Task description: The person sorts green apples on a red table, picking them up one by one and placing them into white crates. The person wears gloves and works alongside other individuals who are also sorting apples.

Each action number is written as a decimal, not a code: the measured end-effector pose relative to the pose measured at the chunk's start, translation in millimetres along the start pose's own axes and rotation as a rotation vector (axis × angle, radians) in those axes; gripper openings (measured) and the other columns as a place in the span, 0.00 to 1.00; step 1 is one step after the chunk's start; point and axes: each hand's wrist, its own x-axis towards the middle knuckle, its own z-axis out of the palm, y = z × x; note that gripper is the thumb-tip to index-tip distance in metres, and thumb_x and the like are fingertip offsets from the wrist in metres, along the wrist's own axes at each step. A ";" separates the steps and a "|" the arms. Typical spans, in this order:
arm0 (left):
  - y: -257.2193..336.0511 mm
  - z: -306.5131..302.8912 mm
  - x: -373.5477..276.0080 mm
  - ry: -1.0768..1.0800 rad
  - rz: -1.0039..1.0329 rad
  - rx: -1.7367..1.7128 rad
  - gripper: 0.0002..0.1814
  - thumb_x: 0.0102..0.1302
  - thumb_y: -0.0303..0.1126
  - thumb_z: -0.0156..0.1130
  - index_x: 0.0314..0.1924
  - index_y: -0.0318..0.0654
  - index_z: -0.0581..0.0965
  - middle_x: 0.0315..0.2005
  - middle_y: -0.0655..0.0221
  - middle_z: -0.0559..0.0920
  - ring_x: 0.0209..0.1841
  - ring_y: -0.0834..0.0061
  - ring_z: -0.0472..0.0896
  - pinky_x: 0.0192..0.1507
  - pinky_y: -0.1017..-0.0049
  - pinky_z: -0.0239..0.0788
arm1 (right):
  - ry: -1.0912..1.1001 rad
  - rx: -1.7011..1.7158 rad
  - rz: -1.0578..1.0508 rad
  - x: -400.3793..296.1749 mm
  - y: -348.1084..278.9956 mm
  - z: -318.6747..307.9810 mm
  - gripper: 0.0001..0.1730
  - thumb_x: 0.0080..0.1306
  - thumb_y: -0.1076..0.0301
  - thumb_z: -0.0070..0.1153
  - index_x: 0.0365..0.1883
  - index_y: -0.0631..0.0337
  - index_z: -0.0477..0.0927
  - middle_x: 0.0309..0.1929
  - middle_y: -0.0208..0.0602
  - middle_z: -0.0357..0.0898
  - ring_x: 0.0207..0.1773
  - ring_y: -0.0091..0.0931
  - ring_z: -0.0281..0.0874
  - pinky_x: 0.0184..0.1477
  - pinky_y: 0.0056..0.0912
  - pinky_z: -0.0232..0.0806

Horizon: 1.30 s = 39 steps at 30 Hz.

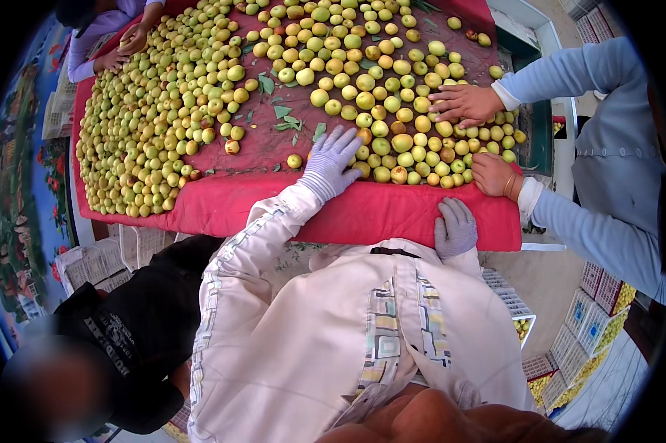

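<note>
My left hand (333, 163), in a pale striped knit glove, lies palm down near the front of a table covered in red cloth (244, 196). Its fingers are spread beside the left edge of a loose group of small round yellow-green fruits (402, 143), and nothing shows in its grasp. My right hand (456, 228), in a grey glove, rests with extended fingers on the cloth's front overhang and holds nothing visible. Green leaves (283, 113) lie on the dark red surface beyond my left hand.
A dense heap of the fruits (150, 133) covers the table's left side. At right, a person in blue rests one hand (468, 104) on fruits, the other (493, 176) at the edge. Another person's hands (125, 50) work far left. Plastic crates (574, 332) stand lower right.
</note>
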 end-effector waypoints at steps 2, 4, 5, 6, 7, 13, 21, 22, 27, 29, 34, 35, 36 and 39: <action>-47.7 -10.2 -29.1 0.017 -0.156 0.057 0.47 0.51 0.44 0.74 0.71 0.44 0.65 0.71 0.60 0.65 0.75 0.53 0.57 0.72 0.51 0.51 | 0.016 -0.007 0.002 -2.5 2.0 3.5 0.20 0.60 0.73 0.58 0.52 0.61 0.78 0.56 0.45 0.78 0.59 0.46 0.74 0.61 0.47 0.67; -73.6 -26.7 -38.6 -0.075 -0.290 0.123 0.55 0.46 0.47 0.78 0.73 0.44 0.61 0.73 0.60 0.61 0.76 0.53 0.55 0.73 0.52 0.50 | 0.024 -0.019 0.006 -1.1 -0.5 3.2 0.18 0.61 0.71 0.58 0.51 0.62 0.79 0.55 0.44 0.78 0.59 0.45 0.74 0.60 0.47 0.67; -79.7 -36.5 -39.2 -0.152 -0.339 0.188 0.59 0.44 0.49 0.80 0.74 0.44 0.59 0.74 0.59 0.59 0.76 0.53 0.54 0.73 0.52 0.49 | 0.026 -0.024 0.006 -0.7 -0.9 2.6 0.18 0.61 0.70 0.58 0.50 0.62 0.79 0.55 0.43 0.78 0.59 0.45 0.74 0.59 0.47 0.67; -89.5 -38.7 -37.7 -0.179 -0.361 0.175 0.65 0.40 0.51 0.81 0.75 0.44 0.55 0.75 0.58 0.56 0.77 0.52 0.50 0.74 0.53 0.48 | 0.031 -0.028 0.002 -0.9 -0.2 2.9 0.18 0.61 0.70 0.58 0.50 0.62 0.79 0.55 0.43 0.78 0.59 0.44 0.74 0.59 0.47 0.67; -96.6 -39.5 -33.0 -0.265 -0.322 0.176 0.68 0.39 0.51 0.82 0.76 0.43 0.51 0.76 0.58 0.54 0.78 0.51 0.48 0.75 0.53 0.46 | 0.037 -0.034 -0.001 -2.3 1.1 4.7 0.17 0.61 0.70 0.58 0.50 0.61 0.79 0.55 0.42 0.78 0.59 0.44 0.74 0.59 0.47 0.67; -98.7 -7.6 -5.4 -0.384 -0.029 0.193 0.69 0.42 0.56 0.79 0.77 0.39 0.48 0.76 0.53 0.49 0.78 0.49 0.46 0.76 0.51 0.41 | 0.038 -0.038 0.005 0.7 -0.7 1.3 0.17 0.60 0.70 0.58 0.49 0.60 0.79 0.54 0.41 0.79 0.58 0.43 0.75 0.57 0.46 0.68; -55.2 23.8 45.3 -0.243 0.103 0.085 0.65 0.44 0.59 0.76 0.75 0.36 0.52 0.75 0.50 0.51 0.78 0.50 0.46 0.76 0.50 0.39 | 0.023 -0.052 0.050 0.6 -3.8 -1.8 0.17 0.60 0.70 0.58 0.49 0.60 0.79 0.54 0.41 0.79 0.58 0.42 0.75 0.56 0.47 0.69; -48.9 32.4 52.1 -0.199 0.069 0.026 0.65 0.44 0.59 0.75 0.75 0.36 0.52 0.75 0.49 0.51 0.78 0.50 0.46 0.76 0.50 0.39 | 0.008 -0.050 0.060 3.2 -6.4 -4.1 0.17 0.60 0.70 0.58 0.49 0.60 0.79 0.54 0.41 0.79 0.58 0.42 0.75 0.56 0.47 0.69; 4.9 67.4 110.8 0.041 -0.130 -0.129 0.63 0.49 0.59 0.73 0.75 0.34 0.51 0.75 0.46 0.49 0.78 0.47 0.47 0.75 0.49 0.39 | 0.029 -0.045 0.053 2.5 -10.3 -4.0 0.18 0.60 0.71 0.58 0.50 0.61 0.78 0.54 0.43 0.78 0.58 0.43 0.75 0.56 0.48 0.68; 25.2 71.3 133.5 0.043 -0.136 -0.066 0.60 0.53 0.59 0.70 0.75 0.32 0.52 0.75 0.47 0.50 0.77 0.47 0.47 0.75 0.50 0.39 | 0.025 -0.049 0.067 3.0 -11.5 -5.6 0.17 0.60 0.72 0.58 0.50 0.61 0.78 0.54 0.43 0.78 0.58 0.44 0.75 0.57 0.48 0.68; 84.6 92.3 155.8 0.004 0.011 -0.222 0.49 0.61 0.55 0.64 0.73 0.33 0.56 0.72 0.50 0.59 0.76 0.50 0.53 0.75 0.51 0.42 | 0.016 -0.058 0.047 5.1 -9.4 -5.2 0.17 0.60 0.73 0.57 0.50 0.62 0.78 0.54 0.44 0.78 0.58 0.45 0.74 0.58 0.48 0.68; 92.1 90.9 147.7 -0.047 0.093 -0.228 0.48 0.62 0.54 0.63 0.73 0.34 0.57 0.72 0.52 0.60 0.76 0.51 0.55 0.74 0.51 0.43 | 0.015 -0.054 0.043 5.3 -7.3 -4.6 0.17 0.60 0.73 0.57 0.49 0.62 0.79 0.54 0.44 0.78 0.58 0.45 0.74 0.58 0.48 0.68; 100.1 89.0 139.8 -0.099 0.177 -0.237 0.46 0.62 0.53 0.63 0.73 0.36 0.57 0.72 0.53 0.61 0.75 0.51 0.56 0.74 0.51 0.44 | 0.014 -0.050 0.043 4.9 -7.7 -4.3 0.17 0.61 0.73 0.57 0.49 0.62 0.79 0.54 0.44 0.78 0.58 0.45 0.74 0.59 0.48 0.68; 86.7 63.3 106.4 -0.086 0.338 -0.243 0.44 0.61 0.50 0.64 0.72 0.40 0.61 0.71 0.55 0.63 0.75 0.52 0.57 0.73 0.51 0.47 | 0.017 -0.062 0.038 7.7 -10.2 -7.6 0.16 0.61 0.73 0.56 0.48 0.63 0.79 0.54 0.45 0.78 0.58 0.45 0.74 0.59 0.48 0.68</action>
